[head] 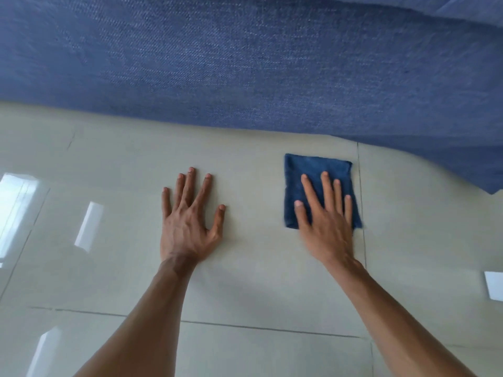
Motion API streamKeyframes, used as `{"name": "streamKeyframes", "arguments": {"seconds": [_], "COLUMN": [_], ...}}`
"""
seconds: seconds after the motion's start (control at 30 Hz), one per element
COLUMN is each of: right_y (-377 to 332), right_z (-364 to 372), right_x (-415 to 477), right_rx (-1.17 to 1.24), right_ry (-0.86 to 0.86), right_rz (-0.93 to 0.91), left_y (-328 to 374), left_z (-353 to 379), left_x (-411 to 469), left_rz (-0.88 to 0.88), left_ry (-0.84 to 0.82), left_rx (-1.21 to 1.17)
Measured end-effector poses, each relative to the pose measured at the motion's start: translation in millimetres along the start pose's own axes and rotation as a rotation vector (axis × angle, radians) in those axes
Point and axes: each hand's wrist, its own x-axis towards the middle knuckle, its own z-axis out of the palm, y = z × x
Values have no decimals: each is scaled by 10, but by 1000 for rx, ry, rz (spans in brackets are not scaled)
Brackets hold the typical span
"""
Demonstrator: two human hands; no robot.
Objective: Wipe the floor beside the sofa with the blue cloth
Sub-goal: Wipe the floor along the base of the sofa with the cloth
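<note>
Right hand (pixel 325 229) grip spread flat on blue cloth (pixel 313 170), left hand (pixel 187 227) spread on floor (pixel 245 281), beside sofa (pixel 245 63)

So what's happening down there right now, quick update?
Right hand flat on blue cloth, fingers spread. Left hand flat on bare floor, bracing. Cloth folded, just short of sofa. Nothing in the way.

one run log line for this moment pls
right hand flat on folded blue cloth | left hand flat on bare floor | cloth near sofa edge
</note>
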Motion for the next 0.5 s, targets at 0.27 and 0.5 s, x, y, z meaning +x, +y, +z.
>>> {"name": "streamKeyframes", "arguments": {"seconds": [0.27, 0.5], "right_y": [-630, -166], "right_z": [102, 3], "right_x": [208, 8], "right_rx": [66, -2], "right_ry": [-10, -51], "right_rz": [200, -170], "left_y": [5, 15], "left_z": [14, -37], "left_x": [-4, -4], "left_rz": [-2, -1], "left_ry": [13, -10], "left_rx": [11, 5]}}
